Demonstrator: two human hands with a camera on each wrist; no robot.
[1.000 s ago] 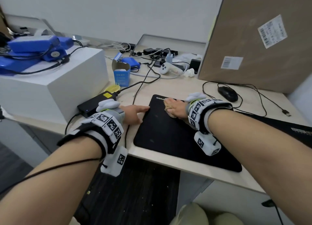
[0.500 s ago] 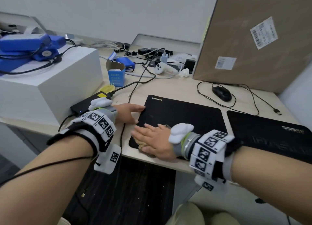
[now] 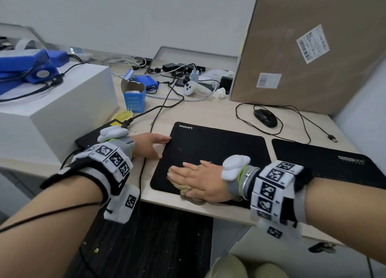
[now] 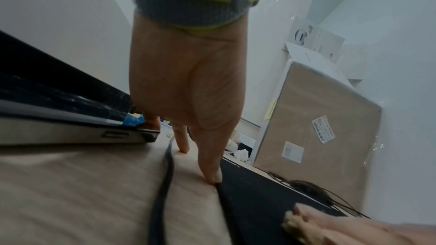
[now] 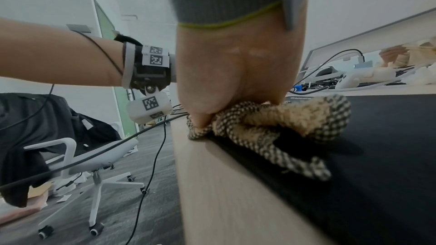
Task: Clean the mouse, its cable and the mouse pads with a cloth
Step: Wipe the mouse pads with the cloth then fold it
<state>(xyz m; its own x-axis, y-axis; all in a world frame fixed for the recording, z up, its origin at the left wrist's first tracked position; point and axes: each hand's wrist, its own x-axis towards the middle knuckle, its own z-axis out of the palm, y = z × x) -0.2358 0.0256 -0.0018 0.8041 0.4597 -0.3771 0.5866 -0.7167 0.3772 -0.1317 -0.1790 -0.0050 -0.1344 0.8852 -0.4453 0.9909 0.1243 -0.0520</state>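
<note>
Pressing flat with straight fingers, the right hand [image 3: 201,180] bears the bunched cloth [image 5: 278,124] onto the near edge of the left mouse pad [image 3: 217,148], which is pinned by the open left hand [image 3: 149,145] against sliding; the mouse [image 3: 265,117] lies well behind.
</note>
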